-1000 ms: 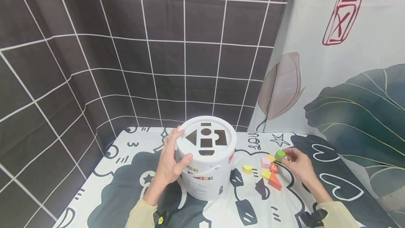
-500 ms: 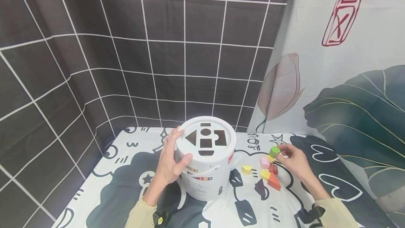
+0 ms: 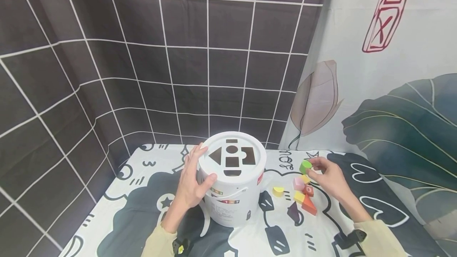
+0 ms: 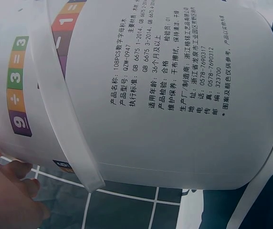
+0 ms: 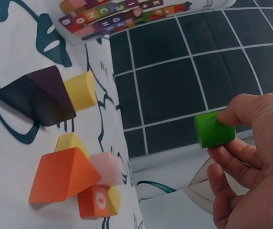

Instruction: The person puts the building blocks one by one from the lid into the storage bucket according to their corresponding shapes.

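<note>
A white bucket (image 3: 228, 209) stands upright, its lid (image 3: 258, 165) cut with several shaped holes, including a triangle, a circle and a square. My left hand (image 3: 192, 181) rests against the bucket's left side, fingers reaching up to the lid's rim and thumb across the front. Between thumb and fingers, my right hand (image 3: 330, 175) pinches a small green block (image 5: 214, 129) with a rounded side, held above the cloth. Below it lie a pink block (image 3: 298, 183), a red block (image 3: 308, 190) with a white mark, an orange triangular block (image 3: 309, 205) and yellow blocks (image 3: 299, 197).
Apart from the cluster lie a yellow half-round block (image 3: 278, 191), nearer the bucket, and a dark purple triangular block (image 3: 294, 211). The bucket's handle (image 4: 62, 109) hangs down its front. A grid-patterned curtain (image 3: 185, 70) rises behind the patterned tablecloth (image 3: 250, 245).
My right hand has lifted the green block and carried it left and away from me, off the cluster. The left hand and the bucket have stayed put.
</note>
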Action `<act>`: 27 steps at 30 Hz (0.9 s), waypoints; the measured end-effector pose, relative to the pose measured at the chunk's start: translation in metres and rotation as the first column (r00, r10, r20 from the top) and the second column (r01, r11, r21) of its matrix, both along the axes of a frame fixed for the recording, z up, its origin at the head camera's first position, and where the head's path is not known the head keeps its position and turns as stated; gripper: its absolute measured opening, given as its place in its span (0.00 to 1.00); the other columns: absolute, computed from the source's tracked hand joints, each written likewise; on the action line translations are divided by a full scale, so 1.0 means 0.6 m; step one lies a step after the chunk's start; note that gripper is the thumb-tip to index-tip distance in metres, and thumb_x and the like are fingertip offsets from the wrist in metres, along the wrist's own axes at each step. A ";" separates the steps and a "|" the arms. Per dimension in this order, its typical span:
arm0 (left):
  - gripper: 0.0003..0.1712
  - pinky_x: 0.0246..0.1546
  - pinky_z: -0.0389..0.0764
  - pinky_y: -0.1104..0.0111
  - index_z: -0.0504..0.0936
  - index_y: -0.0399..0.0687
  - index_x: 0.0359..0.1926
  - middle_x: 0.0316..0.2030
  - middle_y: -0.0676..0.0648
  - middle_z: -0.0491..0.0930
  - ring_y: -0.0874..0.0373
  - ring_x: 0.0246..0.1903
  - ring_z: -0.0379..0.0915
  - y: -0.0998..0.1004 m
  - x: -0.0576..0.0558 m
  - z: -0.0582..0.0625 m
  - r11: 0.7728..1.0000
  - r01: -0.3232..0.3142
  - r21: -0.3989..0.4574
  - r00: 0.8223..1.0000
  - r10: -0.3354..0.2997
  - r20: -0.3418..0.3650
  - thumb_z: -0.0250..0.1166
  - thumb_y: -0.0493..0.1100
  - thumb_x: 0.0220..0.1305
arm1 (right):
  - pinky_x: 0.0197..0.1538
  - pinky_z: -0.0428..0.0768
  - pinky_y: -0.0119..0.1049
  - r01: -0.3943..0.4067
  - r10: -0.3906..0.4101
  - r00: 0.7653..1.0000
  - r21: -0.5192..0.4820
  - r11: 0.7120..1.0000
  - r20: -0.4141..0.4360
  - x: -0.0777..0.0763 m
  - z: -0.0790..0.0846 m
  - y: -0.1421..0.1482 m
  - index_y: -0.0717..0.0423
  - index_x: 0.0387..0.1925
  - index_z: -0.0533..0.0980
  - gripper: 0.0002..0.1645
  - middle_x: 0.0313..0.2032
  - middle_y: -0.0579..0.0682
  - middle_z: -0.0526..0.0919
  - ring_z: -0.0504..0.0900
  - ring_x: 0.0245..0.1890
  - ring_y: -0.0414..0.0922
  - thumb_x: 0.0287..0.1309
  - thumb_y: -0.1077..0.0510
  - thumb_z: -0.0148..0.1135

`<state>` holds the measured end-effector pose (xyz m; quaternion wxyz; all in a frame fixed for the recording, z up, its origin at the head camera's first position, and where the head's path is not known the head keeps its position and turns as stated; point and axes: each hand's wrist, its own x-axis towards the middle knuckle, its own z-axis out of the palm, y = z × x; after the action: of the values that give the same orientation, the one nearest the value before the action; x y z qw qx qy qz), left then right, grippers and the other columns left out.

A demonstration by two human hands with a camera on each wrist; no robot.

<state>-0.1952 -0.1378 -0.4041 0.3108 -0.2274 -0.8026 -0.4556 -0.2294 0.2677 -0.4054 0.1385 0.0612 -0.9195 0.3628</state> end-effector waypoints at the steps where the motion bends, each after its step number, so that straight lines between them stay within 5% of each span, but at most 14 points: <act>1: 0.42 0.68 0.46 0.34 0.68 0.44 0.69 0.73 0.39 0.61 0.42 0.73 0.51 0.000 0.000 0.000 1.000 0.000 0.000 1.000 0.000 0.000 0.60 0.61 0.58 | 0.52 0.75 0.60 -0.003 0.003 1.000 -0.002 1.000 -0.003 0.000 0.002 -0.001 0.68 0.52 0.76 0.21 0.47 0.66 0.81 0.77 0.49 0.62 0.57 0.64 0.67; 21: 0.43 0.65 0.49 0.31 0.68 0.44 0.69 0.73 0.39 0.61 0.42 0.73 0.52 0.000 0.001 0.001 1.000 -0.003 -0.002 1.000 0.003 0.001 0.60 0.61 0.58 | 0.46 0.73 0.49 -0.085 0.086 0.992 0.014 0.996 -0.092 -0.007 0.058 -0.037 0.67 0.51 0.77 0.19 0.44 0.63 0.83 0.79 0.48 0.60 0.58 0.64 0.67; 27: 0.43 0.62 0.52 0.29 0.68 0.44 0.69 0.73 0.40 0.61 0.42 0.72 0.52 -0.001 0.000 0.000 1.000 -0.008 -0.005 1.000 0.008 0.009 0.60 0.62 0.58 | 0.49 0.72 0.53 -0.118 0.118 0.989 0.000 0.993 -0.084 -0.009 0.080 -0.051 0.66 0.52 0.77 0.20 0.45 0.63 0.83 0.78 0.50 0.61 0.59 0.63 0.68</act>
<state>-0.1951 -0.1383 -0.4043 0.3085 -0.2230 -0.8058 -0.4536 -0.2345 0.2369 -0.3576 0.1553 0.1304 -0.9068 0.3696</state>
